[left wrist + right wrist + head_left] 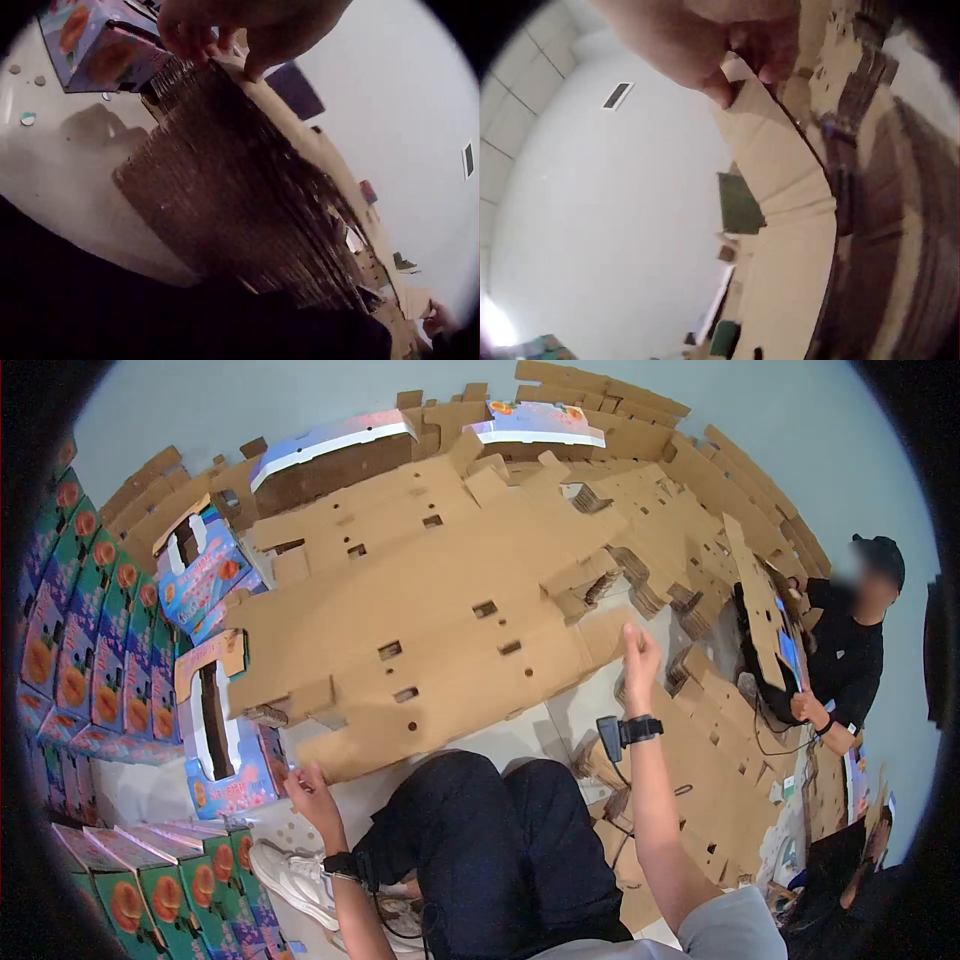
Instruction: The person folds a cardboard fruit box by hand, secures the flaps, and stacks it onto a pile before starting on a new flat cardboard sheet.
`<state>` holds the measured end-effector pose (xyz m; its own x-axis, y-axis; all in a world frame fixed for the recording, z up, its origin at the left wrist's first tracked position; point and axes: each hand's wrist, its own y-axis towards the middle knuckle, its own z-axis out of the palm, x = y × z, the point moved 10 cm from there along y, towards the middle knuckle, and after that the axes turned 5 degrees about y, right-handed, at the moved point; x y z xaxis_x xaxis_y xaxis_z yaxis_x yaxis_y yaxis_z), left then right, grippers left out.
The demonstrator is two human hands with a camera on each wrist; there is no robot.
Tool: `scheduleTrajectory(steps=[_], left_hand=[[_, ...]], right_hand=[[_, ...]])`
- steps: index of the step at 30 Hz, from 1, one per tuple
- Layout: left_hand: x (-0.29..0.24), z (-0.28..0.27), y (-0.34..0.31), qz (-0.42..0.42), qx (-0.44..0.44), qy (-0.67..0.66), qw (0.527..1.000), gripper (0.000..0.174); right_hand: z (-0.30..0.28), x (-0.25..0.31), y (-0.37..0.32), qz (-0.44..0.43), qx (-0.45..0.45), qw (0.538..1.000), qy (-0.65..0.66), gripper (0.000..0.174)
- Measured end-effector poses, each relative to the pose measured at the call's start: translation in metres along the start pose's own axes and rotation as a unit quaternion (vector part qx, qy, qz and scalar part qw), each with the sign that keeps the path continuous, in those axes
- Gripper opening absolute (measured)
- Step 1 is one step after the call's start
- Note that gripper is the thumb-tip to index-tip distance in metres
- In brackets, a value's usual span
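Nearest are the person's knees in dark trousers (480, 830), with a white shoe (290, 880) beside them; just beyond, the left hand (312, 797) pinches the near left corner of a large cardboard sheet (450, 585) between thumb and bent fingers; the right hand (641, 660) pinches the corner at its right end, thumb against one face and fingers curled to the other. The sheet lies between the hands, in front of the knees, on top of a cardboard stack (210, 180); it is plain brown, broad and mostly flat, pierced by small rectangular slots and round holes, with flaps and notches along its edges; the right wrist view shows creases running across the strip near the right hand, and the left wrist view shows the stack's ribbed, layered edges below.

Just beside the left hand stands a blue and pink printed box (225, 735) with a long dark opening; further left are rows of green fruit-printed boxes (130, 630); to the right lie more cut cardboard pieces (700, 750); beyond, a person in black (850, 640) holds a cardboard panel (755, 605); upright cardboard (335, 475) lines the pale wall (300, 395).
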<state>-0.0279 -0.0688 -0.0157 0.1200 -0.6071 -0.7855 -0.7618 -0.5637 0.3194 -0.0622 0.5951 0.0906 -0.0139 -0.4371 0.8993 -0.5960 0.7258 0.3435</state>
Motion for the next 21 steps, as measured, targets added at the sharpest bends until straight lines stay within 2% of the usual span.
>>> scheduleTrajectory(steps=[2,3,5,6,8,9,11,12,14,15,16,17,18,20,21], left_hand=[[0.020,-0.001,-0.007,-0.049,0.030,-0.009,0.998,0.023],[0.024,-0.001,-0.004,-0.048,0.030,-0.009,0.998,0.023],[0.027,0.006,-0.002,-0.039,0.071,-0.025,0.996,0.023],[0.023,0.008,-0.003,-0.038,0.075,-0.027,0.996,0.023],[0.013,0.012,-0.001,-0.040,0.086,-0.008,0.995,0.024],[0.007,0.011,0.000,-0.038,0.086,-0.009,0.996,0.024],[-0.012,0.009,0.000,0.008,0.082,0.053,0.995,0.026],[-0.008,0.011,0.000,0.011,0.084,0.053,0.995,0.026],[-0.003,0.022,0.003,0.019,0.055,0.023,0.998,0.026],[-0.002,0.026,-0.001,0.022,0.057,0.019,0.998,0.026],[0.005,0.031,-0.004,-0.015,0.062,-0.045,0.997,0.027],[0.012,0.036,-0.008,-0.053,0.068,-0.108,0.990,0.030],[0.013,0.038,-0.009,-0.051,0.068,-0.111,0.990,0.030],[0.022,0.046,-0.014,-0.085,0.114,-0.083,0.986,0.043],[0.019,0.044,-0.015,-0.084,0.115,-0.083,0.986,0.043]], right_hand=[[-0.004,-0.028,-0.022,-0.082,0.004,0.996,-0.042,0.046],[-0.001,-0.041,-0.024,-0.082,0.003,0.996,-0.042,0.046],[-0.002,-0.078,-0.025,0.019,0.026,0.999,-0.040,0.042],[-0.007,-0.066,-0.022,0.020,0.023,0.999,-0.042,0.042],[0.005,-0.004,-0.011,0.018,0.075,0.997,0.028,0.044],[0.005,0.023,-0.010,0.018,0.073,0.997,0.029,0.044],[0.001,0.069,-0.010,-0.039,0.054,0.998,-0.008,0.043],[-0.002,0.052,-0.004,-0.037,0.051,0.998,-0.009,0.043],[0.008,-0.052,0.026,0.115,0.111,0.986,-0.042,0.038],[0.008,-0.099,0.032,0.114,0.106,0.987,-0.042,0.038],[0.020,-0.145,0.031,0.074,0.168,0.972,-0.146,0.036],[0.027,-0.169,0.025,0.034,0.228,0.941,-0.247,0.036],[0.026,-0.168,0.017,0.033,0.225,0.942,-0.247,0.036],[0.020,-0.146,0.004,0.027,0.118,0.988,-0.091,0.041],[0.023,-0.138,0.001,0.028,0.117,0.989,-0.091,0.041]])
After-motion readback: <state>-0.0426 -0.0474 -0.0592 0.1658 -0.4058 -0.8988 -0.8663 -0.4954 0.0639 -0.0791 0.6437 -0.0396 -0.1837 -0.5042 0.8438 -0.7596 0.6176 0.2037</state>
